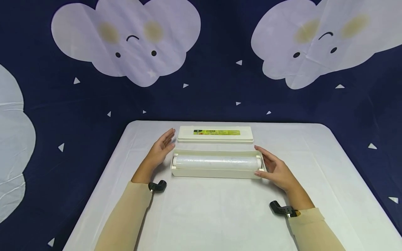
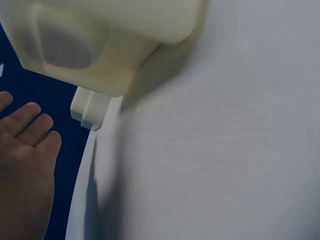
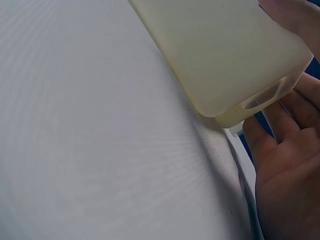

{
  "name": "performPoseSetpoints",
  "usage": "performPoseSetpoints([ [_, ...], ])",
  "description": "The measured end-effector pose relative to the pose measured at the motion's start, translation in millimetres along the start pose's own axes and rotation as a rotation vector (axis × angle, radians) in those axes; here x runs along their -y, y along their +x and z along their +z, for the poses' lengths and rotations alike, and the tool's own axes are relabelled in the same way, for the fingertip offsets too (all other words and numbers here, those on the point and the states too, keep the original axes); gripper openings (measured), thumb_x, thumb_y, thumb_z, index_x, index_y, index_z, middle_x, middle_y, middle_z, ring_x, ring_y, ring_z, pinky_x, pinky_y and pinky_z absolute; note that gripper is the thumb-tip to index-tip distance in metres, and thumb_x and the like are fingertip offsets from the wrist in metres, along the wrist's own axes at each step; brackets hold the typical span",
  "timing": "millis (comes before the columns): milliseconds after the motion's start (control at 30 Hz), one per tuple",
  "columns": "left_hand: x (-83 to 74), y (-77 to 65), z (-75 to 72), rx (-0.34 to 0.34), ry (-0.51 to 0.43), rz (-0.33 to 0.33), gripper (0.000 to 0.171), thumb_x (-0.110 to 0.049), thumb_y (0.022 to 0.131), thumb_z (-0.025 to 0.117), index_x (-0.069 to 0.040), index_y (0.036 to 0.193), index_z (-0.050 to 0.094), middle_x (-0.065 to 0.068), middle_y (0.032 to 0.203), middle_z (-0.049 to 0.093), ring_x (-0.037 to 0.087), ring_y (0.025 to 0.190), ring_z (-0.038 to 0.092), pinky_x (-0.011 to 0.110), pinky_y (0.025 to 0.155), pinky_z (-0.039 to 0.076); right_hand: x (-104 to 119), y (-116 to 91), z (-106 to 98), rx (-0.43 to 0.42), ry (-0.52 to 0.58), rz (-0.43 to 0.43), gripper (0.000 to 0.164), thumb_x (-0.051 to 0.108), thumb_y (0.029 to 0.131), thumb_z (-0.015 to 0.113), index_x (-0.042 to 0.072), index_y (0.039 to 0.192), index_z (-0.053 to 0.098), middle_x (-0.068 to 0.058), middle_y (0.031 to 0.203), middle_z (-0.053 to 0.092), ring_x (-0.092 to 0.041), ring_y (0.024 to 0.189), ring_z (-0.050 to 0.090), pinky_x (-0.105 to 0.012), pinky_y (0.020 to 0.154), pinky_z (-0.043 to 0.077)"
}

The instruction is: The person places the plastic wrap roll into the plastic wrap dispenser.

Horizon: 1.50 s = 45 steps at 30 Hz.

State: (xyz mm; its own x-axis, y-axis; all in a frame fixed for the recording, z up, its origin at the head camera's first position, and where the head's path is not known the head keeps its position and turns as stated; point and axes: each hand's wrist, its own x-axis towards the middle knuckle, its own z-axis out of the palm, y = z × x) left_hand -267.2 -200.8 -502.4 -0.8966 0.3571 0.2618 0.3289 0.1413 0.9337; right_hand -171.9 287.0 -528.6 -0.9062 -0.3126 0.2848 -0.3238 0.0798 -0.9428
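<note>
A roll of cling film (image 1: 216,162) lies lengthwise inside an open cream plastic box (image 1: 213,173) on the table. My right hand (image 1: 277,170) grips the box's right end, thumb at the front corner and fingers round toward the back. In the right wrist view the fingers (image 3: 280,120) curve past the end wall of the box (image 3: 225,55). Just off the box's left end, my left hand (image 1: 160,150) is held with fingers extended and palm facing it. That palm (image 2: 25,165) shows bare in the left wrist view, apart from the box (image 2: 100,45).
Behind the box lies its long cream lid (image 1: 216,138) with a green and yellow label. A white cloth covers the table (image 1: 216,216). Beyond its back edge hangs a dark blue curtain (image 1: 213,101) with cloud prints. Dark wrist cameras (image 1: 282,209) sit at both sleeves.
</note>
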Motion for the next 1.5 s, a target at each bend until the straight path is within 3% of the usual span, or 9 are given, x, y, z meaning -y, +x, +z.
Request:
performPoseSetpoints([
  [233, 1.5, 27.6, 0.8, 0.016, 0.111, -0.11, 0.076, -0.018, 0.105, 0.07, -0.003, 0.166, 0.028, 0.01, 0.17, 0.028, 0.024, 0.156, 0.022, 0.035, 0.126, 0.019, 1.0, -1.9, -0.6, 0.007, 0.006, 0.0, 0.099, -0.018, 0.078, 0.085, -0.002, 0.162, 0.034, -0.018, 0.169, 0.029, -0.03, 0.156, 0.022, -0.027, 0.12, 0.027],
  [533, 12.6, 48.5, -2.0, 0.028, 0.262, -0.186, 0.095, -0.032, 0.093, 0.083, -0.007, 0.167, 0.029, 0.013, 0.171, 0.024, 0.033, 0.157, 0.02, 0.045, 0.126, 0.019, -1.1, -1.4, -2.1, 0.007, 0.024, 0.018, 0.099, -0.018, 0.078, 0.085, 0.001, 0.163, 0.036, -0.015, 0.169, 0.03, -0.029, 0.157, 0.02, -0.027, 0.12, 0.027],
  [1100, 23.0, 64.9, -4.2, 0.052, 0.309, -0.248, 0.109, -0.024, 0.08, 0.095, -0.01, 0.167, 0.031, 0.009, 0.171, 0.026, 0.031, 0.157, 0.02, 0.046, 0.127, 0.017, -3.7, -0.2, -2.1, 0.015, 0.032, 0.026, 0.099, -0.018, 0.079, 0.084, 0.003, 0.163, 0.037, -0.015, 0.169, 0.029, -0.028, 0.157, 0.021, -0.026, 0.119, 0.029],
  [1500, 29.2, 69.9, 1.8, 0.103, 0.305, -0.22, 0.116, -0.019, 0.079, 0.097, -0.008, 0.168, 0.024, 0.009, 0.173, 0.021, 0.025, 0.158, 0.013, 0.043, 0.128, 0.011, -3.7, -0.2, -3.5, 0.016, 0.029, 0.034, 0.1, -0.016, 0.079, 0.085, 0.005, 0.164, 0.037, -0.012, 0.17, 0.03, -0.027, 0.157, 0.022, -0.027, 0.119, 0.03],
])
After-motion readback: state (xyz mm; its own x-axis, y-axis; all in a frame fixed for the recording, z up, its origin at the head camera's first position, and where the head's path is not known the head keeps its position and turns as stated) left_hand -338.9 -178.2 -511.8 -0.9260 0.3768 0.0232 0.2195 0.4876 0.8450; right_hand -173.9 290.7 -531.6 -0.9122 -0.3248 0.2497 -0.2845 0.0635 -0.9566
